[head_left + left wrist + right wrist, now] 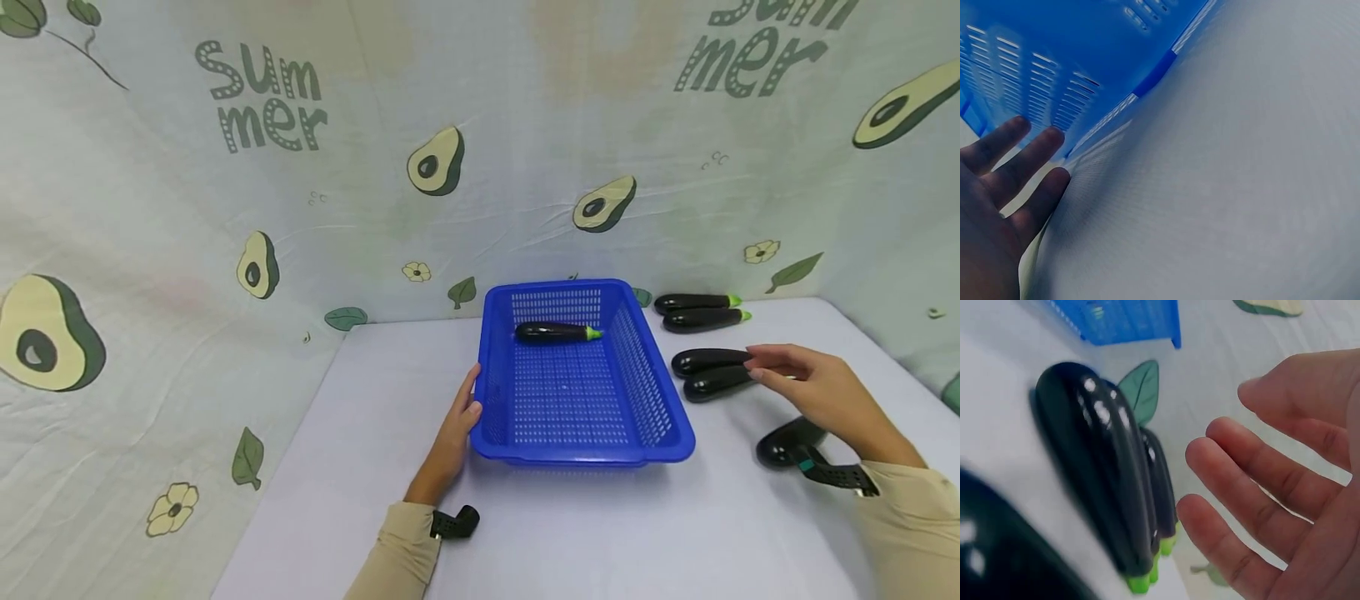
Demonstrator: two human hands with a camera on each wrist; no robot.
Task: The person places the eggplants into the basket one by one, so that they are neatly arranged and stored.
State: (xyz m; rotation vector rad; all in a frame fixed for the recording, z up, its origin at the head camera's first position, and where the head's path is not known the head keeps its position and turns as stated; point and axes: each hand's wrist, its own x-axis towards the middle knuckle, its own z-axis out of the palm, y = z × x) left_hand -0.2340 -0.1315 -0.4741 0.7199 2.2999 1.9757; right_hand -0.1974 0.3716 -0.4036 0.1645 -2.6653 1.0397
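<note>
A blue plastic basket point(570, 457) with slotted walls stands at the middle of the table, and one dark eggplant point(553, 332) lies inside near its far end. My left hand point(450, 433) is at the basket's left side, its fingers extended along the outer wall point(1054, 81). To the right, my right hand point(813, 385) hovers over the green-stem end of two side-by-side eggplants point(708, 362). Its fingers are relaxed and apart, and the right wrist view shows nothing between the thumb and fingers point(1235, 487). That hand hides the stems of this pair in the head view.
Two more eggplants point(701, 320) lie at the back right, next to the basket. Another eggplant point(787, 442) sits under my right wrist, partly hidden by it. A cloth backdrop point(525, 250) printed with avocados rises behind the white table point(390, 375).
</note>
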